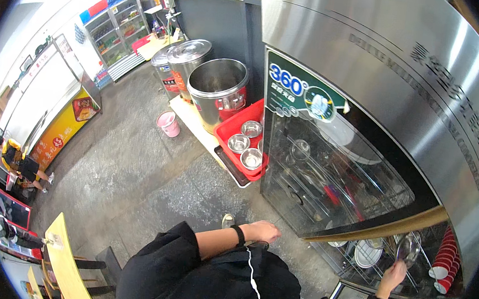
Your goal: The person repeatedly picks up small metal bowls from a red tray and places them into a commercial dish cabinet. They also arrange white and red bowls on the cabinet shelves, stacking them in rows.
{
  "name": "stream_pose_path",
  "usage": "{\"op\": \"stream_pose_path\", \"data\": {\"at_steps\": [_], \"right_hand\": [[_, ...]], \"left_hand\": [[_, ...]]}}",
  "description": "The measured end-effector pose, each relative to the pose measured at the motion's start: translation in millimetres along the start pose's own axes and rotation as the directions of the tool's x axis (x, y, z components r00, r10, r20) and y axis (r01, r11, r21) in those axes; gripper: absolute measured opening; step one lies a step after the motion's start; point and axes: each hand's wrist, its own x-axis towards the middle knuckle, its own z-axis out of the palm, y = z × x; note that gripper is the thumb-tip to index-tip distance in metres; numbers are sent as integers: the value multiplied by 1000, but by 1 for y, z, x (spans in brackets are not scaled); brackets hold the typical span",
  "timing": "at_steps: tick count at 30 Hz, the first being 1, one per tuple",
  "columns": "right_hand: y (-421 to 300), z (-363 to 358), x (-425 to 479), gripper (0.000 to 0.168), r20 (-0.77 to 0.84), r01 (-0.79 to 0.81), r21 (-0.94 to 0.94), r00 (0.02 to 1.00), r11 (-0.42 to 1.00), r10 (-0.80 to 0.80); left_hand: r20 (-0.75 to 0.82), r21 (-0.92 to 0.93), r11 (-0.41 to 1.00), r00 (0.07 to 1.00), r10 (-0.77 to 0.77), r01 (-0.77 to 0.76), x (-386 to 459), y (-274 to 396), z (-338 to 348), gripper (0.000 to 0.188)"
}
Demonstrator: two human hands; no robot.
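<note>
My right hand [394, 276] reaches into the open side of a steel disinfection cabinet [402, 44] and grips the rim of a round shiny metal bowl [408, 249] above a wire rack. White dishes [368, 254] lie on the rack to the left of the bowl, and stacked red-and-white cups [447, 261] lean at its right. In front of my body hangs my left hand [264, 232], its fingers curled; whether anything is inside them cannot be told. A glass door [326, 178] of the cabinet shows more dishes behind it.
Left of the cabinet, metal bowls [251, 158] sit in a red tray [224, 127] beside large steel barrels [218, 77]. A pink bucket [168, 123] stands on the floor. Yellow-topped tables [65, 262] are at lower left; a person in yellow and black [20, 164] is at far left.
</note>
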Motion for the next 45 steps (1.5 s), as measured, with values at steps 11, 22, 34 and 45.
{"op": "stream_pose_path", "data": {"at_steps": [11, 22, 34, 45], "right_hand": [[-204, -83, -27, 16, 424, 102, 107, 895, 989, -138], [-547, 125, 87, 15, 394, 84, 793, 685, 604, -612], [-709, 156, 215, 12, 192, 165, 837, 803, 521, -564], [-625, 113, 137, 7, 634, -109, 559, 696, 822, -338]], "left_hand": [[87, -112, 983, 985, 152, -142, 26, -107, -24, 26], [-236, -45, 950, 928, 290, -308, -69, -220, -76, 46], [-490, -209, 975, 856, -166, 70, -169, -352, -147, 15], [-472, -143, 899, 770, -430, 414, -2, -516, -130, 23]]}}
